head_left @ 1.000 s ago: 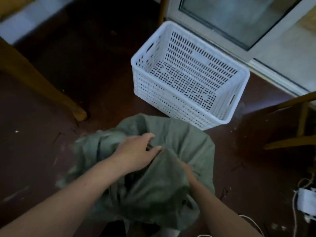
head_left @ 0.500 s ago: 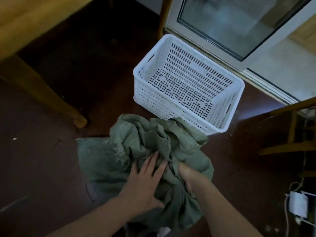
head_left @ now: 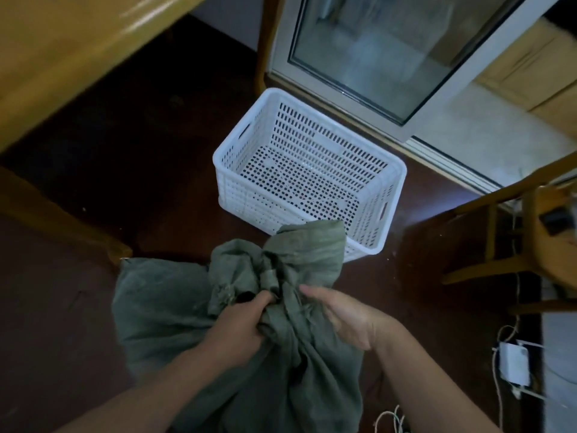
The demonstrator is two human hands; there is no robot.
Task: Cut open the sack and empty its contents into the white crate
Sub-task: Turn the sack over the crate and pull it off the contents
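A grey-green woven sack stands on the dark floor in front of me, its bunched neck gathered at the top. My left hand grips the bunched cloth at the neck. My right hand holds the cloth on the neck's right side, fingers curled into the folds. A flap of the sack leans against the near wall of the white perforated crate, which sits just beyond with nothing inside it. What is in the sack stays hidden.
A wooden table and its leg stand at the left. A glass door rises behind the crate. Wooden chair legs are at the right, with a white adapter and cords on the floor.
The view has tilted up and the crate sits farther off. My left hand has gone from lying flat on the sack to gripping its neck. The neck now stands up toward the crate.
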